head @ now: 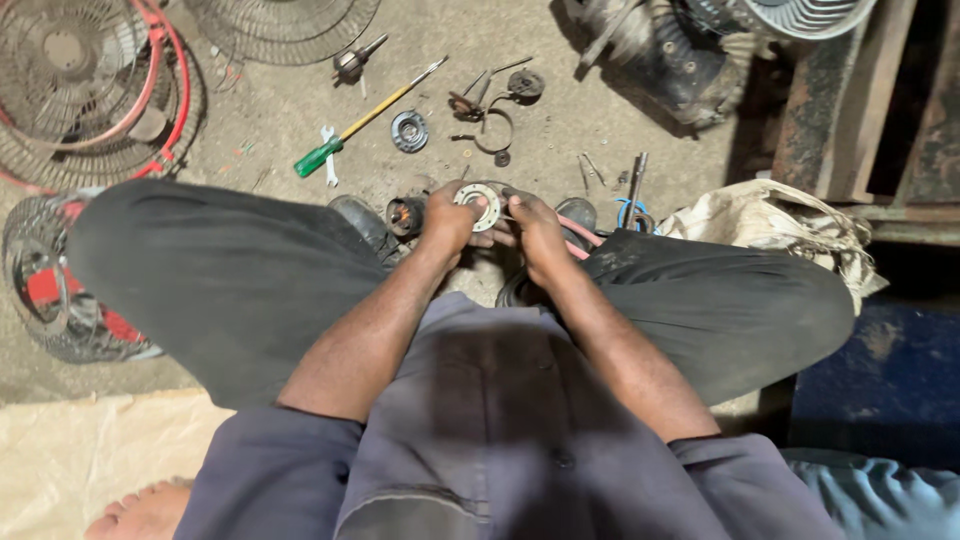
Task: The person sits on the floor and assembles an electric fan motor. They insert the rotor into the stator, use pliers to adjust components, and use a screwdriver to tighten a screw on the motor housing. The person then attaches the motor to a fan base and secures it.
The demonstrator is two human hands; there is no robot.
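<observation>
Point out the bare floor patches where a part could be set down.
Bare floor lies between the green-handled screwdriver and the wire fan guard, and right of the curved metal clamp toward the black motor housing. It is crowded just beyond the left hand and right hand, around the round metal part.

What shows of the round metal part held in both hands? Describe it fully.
The round metal part is a pale, flat ring-shaped plate with a dark central hole and small holes around its face, looking like dull, grimy metal. It faces upward, held between the knees just above the concrete floor. The left hand grips its left edge; the right hand touches its right side.
</observation>
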